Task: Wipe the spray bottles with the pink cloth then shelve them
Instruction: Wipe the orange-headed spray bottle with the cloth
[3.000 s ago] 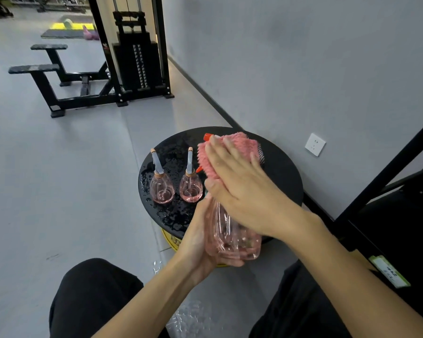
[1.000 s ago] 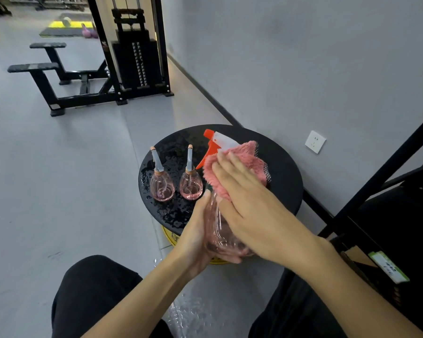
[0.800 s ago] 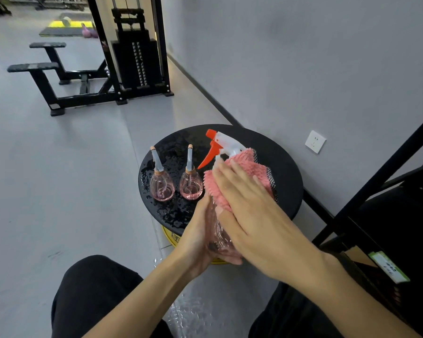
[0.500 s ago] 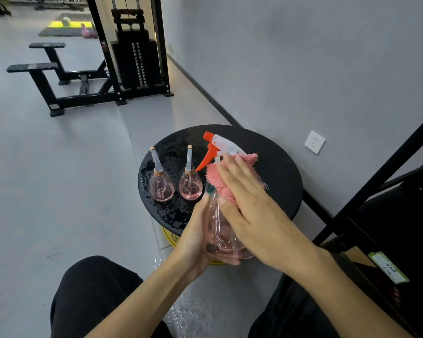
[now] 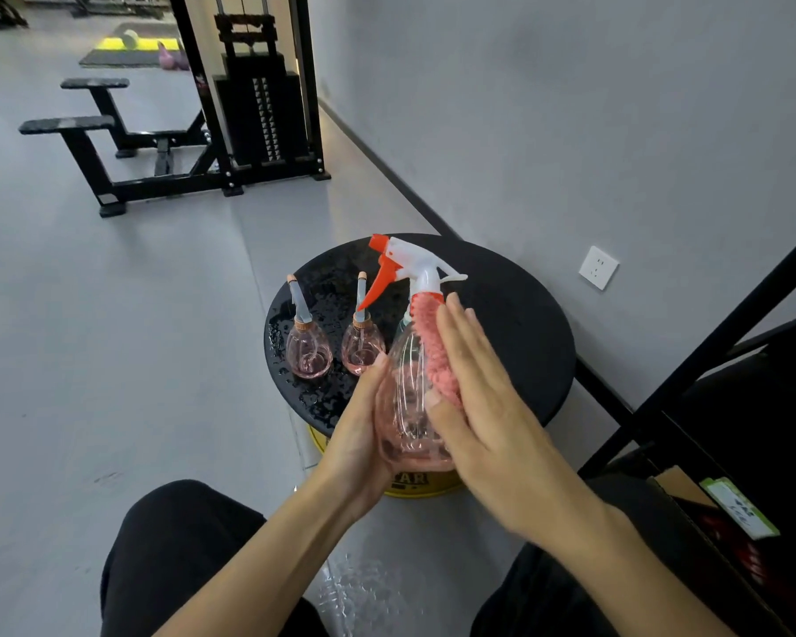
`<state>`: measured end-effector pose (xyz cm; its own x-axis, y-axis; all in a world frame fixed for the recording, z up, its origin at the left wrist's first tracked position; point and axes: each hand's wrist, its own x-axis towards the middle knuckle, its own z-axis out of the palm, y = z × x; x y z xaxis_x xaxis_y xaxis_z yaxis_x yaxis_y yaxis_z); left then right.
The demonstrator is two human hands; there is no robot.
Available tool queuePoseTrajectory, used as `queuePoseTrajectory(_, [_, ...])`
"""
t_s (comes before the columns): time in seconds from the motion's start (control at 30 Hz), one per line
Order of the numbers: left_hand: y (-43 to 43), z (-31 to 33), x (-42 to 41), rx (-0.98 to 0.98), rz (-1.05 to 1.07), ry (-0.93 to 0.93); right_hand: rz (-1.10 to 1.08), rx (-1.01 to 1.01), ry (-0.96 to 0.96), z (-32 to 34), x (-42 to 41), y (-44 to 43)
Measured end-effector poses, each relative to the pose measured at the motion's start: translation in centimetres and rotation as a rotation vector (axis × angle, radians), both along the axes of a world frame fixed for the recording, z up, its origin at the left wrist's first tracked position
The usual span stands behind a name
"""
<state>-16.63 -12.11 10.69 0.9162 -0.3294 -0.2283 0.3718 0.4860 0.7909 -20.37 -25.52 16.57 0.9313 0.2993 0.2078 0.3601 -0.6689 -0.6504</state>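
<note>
spray bottle (image 5: 407,406): clear glossy pink plastic | pink cloth (image 5: 435,351): nubby, matt | round table (image 5: 515,324): black, wet sheen

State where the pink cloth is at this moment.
In the head view, the pink cloth is pressed by the right hand against the right side of the large spray bottle, which the left hand holds above the near edge of the round black table.
</note>
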Motion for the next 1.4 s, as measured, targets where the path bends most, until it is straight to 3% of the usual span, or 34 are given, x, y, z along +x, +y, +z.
queuePoseTrajectory(0.2, [0.5, -0.1, 0.5, -0.013, 0.033, 0.014, 0.026, -0.039, -0.072, -2.4, -3.7, 1.3])
queuePoseTrajectory(0.47, [-0.5, -0.5, -0.3, -0.040, -0.020, 0.003, -0.093, 0.174, -0.085, -1.1, 0.9, 1.2])
queuePoseTrajectory(0.83, [0.8, -0.8, 1.1, 0.000, 0.053, 0.037, -0.036, -0.012, -0.229, -4.3, -2.7, 2.4])
queuePoseTrajectory(0.93, [0.5, -1.1, 0.8, 0.093, 0.029, 0.013, -0.062, 0.043, -0.224, -3.0, -0.7, 1.9])
queuePoseTrajectory(1.03, [0.2, -1.2, 0.5, 0.044, -0.010, 0.048, -0.103, 0.139, -0.192, -1.8, 1.2, 1.5])
queuePoseTrajectory(1.27, [0.6, -0.6, 1.0, 0.041, 0.069, 0.058, -0.039, -0.037, -0.298, -4.2, -2.3, 2.6])
queuePoseTrajectory(1.4, [0.5, -0.7, 0.9, 0.061, 0.046, 0.043, -0.046, -0.034, -0.317, -4.3, -2.5, 2.8])
